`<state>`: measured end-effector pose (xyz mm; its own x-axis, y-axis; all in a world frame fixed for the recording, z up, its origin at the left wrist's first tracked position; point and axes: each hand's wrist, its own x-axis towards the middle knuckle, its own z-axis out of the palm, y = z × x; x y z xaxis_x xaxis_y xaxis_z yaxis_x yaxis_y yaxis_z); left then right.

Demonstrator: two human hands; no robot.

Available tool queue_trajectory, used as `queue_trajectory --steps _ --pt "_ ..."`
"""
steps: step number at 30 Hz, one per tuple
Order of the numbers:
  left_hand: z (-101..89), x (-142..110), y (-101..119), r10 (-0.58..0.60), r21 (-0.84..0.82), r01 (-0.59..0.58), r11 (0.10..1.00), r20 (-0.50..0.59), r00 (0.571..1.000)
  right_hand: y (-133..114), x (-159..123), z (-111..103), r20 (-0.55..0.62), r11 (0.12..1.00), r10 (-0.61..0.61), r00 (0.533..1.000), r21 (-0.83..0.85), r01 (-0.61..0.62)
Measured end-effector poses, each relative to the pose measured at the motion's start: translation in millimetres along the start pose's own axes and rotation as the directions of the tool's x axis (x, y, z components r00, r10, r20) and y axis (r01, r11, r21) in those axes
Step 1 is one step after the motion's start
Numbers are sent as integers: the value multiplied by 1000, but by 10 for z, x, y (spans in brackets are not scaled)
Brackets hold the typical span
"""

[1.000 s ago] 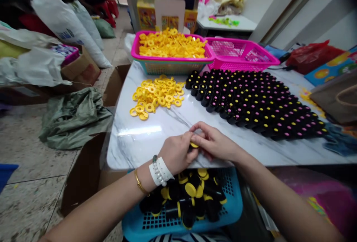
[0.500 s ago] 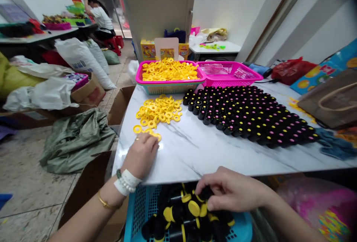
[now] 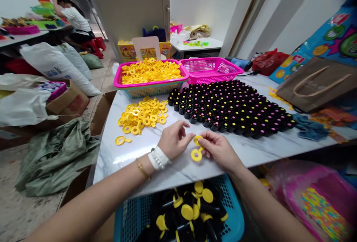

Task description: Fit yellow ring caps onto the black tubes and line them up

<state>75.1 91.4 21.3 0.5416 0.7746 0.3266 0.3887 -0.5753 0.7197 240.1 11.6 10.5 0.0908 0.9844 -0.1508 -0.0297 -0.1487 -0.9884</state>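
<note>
In the head view my right hand (image 3: pixel 220 149) pinches two yellow plastic ring caps (image 3: pixel 196 155) with short tabs, just above the front of the table. My left hand (image 3: pixel 173 141) is beside them, its thumb stretched toward the upper ring and its fingers apart, with nothing seen in it. Left of my hands lies a loose heap of the same yellow rings (image 3: pixel 142 115), and one ring (image 3: pixel 120 140) sits apart. Rows of black tubes (image 3: pixel 231 106) with pink or yellow centres stand to the right. Below the table edge, a blue basket (image 3: pixel 235 212) holds black tubes with yellow lids.
A pink basket (image 3: pixel 117 80) full of yellow rings stands at the back, beside another pink basket (image 3: pixel 212 71). A brown paper bag (image 3: pixel 315 86) and blue cloth (image 3: pixel 311 128) are at right. Sacks and boxes cover the floor at left; a person (image 3: pixel 74 17) sits far off.
My left hand has moved right from the yellow heap to the middle front. My right hand has risen from the blue basket to the tabletop and now holds yellow rings. The view has shifted right.
</note>
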Motion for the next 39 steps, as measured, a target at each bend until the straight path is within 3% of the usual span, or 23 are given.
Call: queue_trajectory --steps 3,8,13,16,19,21,24,27,31,39 --pt "134 330 -167 136 261 -135 956 13 991 37 -9 -13 -36 1000 -12 999 -15 12" --pt "226 554 -221 118 402 -151 903 105 987 52 -14 53 12 987 -46 999 -155 47" --pt "-85 321 -57 211 414 -219 883 67 975 60 -2 40 86 847 -270 959 -453 279" --pt "-363 60 3 231 419 -203 885 -17 973 15 25 0 -4 838 -348 937 -450 309" --pt "-534 -250 4 193 380 -175 908 -10 981 -65 9 0 -52 948 -200 978 -264 180" --pt "-550 -460 -7 139 343 -133 930 8 990 -127 -36 51 28 987 -89 996 -128 92" --pt "-467 -702 -22 13 287 -3 958 -35 999 -213 -97 183 179 1000 -12 984 -16 15" --pt "-371 -798 -44 -53 235 70 969 -79 995 -274 -75 319 259 997 -12 966 -68 31" --pt "-352 -795 -74 -54 157 65 985 -77 996 -315 61 470 289 973 -64 955 -193 124" --pt "-377 -812 -57 -126 145 130 981 -37 991 -306 220 628 275 972 91 957 -233 -26"
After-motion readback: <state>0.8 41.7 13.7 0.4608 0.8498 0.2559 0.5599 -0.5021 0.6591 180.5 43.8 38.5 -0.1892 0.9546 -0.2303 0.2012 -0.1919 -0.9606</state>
